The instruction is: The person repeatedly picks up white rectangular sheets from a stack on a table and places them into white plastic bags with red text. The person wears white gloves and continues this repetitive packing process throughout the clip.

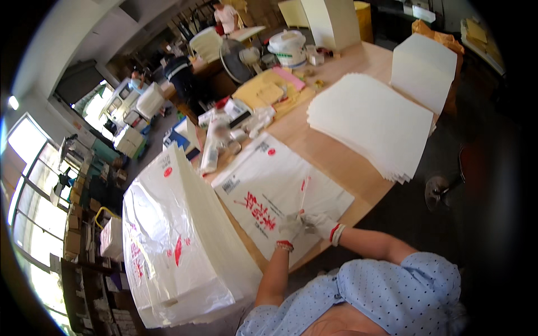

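My left hand (290,227) and my right hand (324,225) wear white gloves with red cuffs. They meet over the lower part of a flat white plastic bag (286,171) with red and black print, which lies on the wooden table. Their fingers are drawn together, the two hands almost touching. A slim, pale, see-through strip or stick (306,193) with a reddish lower end rises from between them. Which hand grips it is unclear, and the fingertips are partly hidden.
A thick stack of printed plastic bags (168,235) stands left. White sheets (372,120) lie fanned at right, beside an upright white stack (424,70). Behind are plastic rolls (212,148), yellow envelopes (263,89), a fan (238,59) and a white bucket (287,47). Other people (226,18) are farther off.
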A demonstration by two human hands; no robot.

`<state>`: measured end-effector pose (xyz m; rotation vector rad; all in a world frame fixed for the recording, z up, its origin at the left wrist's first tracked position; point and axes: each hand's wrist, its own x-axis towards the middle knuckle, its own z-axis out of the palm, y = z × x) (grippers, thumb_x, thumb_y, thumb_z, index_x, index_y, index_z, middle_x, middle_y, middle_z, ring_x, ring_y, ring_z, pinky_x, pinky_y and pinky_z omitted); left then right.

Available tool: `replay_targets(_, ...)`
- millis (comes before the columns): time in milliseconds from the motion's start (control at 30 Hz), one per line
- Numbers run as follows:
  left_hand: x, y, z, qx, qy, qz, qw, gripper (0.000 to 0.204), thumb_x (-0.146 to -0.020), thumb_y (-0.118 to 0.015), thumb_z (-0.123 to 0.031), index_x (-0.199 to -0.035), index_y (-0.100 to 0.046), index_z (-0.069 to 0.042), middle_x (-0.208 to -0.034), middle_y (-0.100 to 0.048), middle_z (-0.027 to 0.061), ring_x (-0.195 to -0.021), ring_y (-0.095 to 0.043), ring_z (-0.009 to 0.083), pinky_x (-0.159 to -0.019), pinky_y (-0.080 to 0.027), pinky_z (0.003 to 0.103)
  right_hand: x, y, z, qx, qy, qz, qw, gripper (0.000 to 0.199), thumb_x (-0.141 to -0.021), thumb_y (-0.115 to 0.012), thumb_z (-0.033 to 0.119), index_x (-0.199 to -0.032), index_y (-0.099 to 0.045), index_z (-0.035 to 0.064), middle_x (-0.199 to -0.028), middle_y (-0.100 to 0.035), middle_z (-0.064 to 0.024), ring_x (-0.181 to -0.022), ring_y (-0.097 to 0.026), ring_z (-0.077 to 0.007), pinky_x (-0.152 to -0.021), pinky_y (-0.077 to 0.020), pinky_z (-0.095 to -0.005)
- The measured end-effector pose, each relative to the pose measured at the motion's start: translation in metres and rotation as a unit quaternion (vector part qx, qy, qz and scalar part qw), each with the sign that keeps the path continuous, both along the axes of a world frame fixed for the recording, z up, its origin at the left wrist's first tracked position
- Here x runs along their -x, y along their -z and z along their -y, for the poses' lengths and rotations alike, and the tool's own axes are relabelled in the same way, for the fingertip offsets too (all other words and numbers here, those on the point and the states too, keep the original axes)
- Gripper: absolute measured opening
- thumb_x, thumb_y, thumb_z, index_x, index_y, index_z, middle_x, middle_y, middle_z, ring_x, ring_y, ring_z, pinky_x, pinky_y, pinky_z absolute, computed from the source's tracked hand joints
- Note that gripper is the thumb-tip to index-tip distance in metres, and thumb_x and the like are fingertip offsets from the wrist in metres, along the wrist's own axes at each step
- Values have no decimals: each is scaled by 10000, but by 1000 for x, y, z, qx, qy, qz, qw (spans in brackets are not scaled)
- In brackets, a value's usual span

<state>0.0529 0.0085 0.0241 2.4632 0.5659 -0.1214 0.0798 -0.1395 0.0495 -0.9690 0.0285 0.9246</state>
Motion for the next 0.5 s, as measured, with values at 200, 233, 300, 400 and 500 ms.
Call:
replay_targets(200,-13,-25,-35,293,-88,166,937,198,-879,-559,-229,-880,-607,-37,-698,-581,19,-597,-502,108,-555,-419,281,-63,64,47,360,36,562,744,369,-773,-625,376,-781,-655,9,-672,-628,-104,-638,-598,-226,-585,-441,-371)
replay_targets(233,-11,-20,-47,312,-116,149,931,185,-879,-559,-216,-876,-596,-35,-709,-571,11,-595,-491,101,-545,-411,274,-60,33,57,416,-70,518,744,339,-757,-628,345,-777,-648,7,-685,-626,-132,-646,-604,-251,-598,-454,-382)
replay_targets(300,-14,-19,-55,293,-144,245,913,186,-879,-563,-217,-892,-582,-32,-714,-553,5,-581,-473,95,-532,-397,264,-64,-2,81,490,-130,552,663,299,-732,-631,302,-773,-636,6,-734,-623,-167,-689,-607,-290,-635,-470,-399)
replay_targets(400,-11,-31,-62,442,-170,327,818,166,-876,-557,-184,-939,-563,-31,-714,-530,-8,-568,-450,80,-512,-381,250,-57,6,103,477,-34,690,543,254,-707,-625,259,-793,-628,19,-854,-607,-176,-802,-586,-330,-718,-470,-419)
replay_targets(500,-25,-63,-49,360,-144,288,876,155,-865,-541,-117,-995,-558,-33,-704,-519,-21,-560,-435,64,-506,-370,225,-36,-5,55,234,67,749,616,264,-719,-627,251,-895,-620,54,-936,-565,-166,-913,-540,-338,-790,-445,-425)
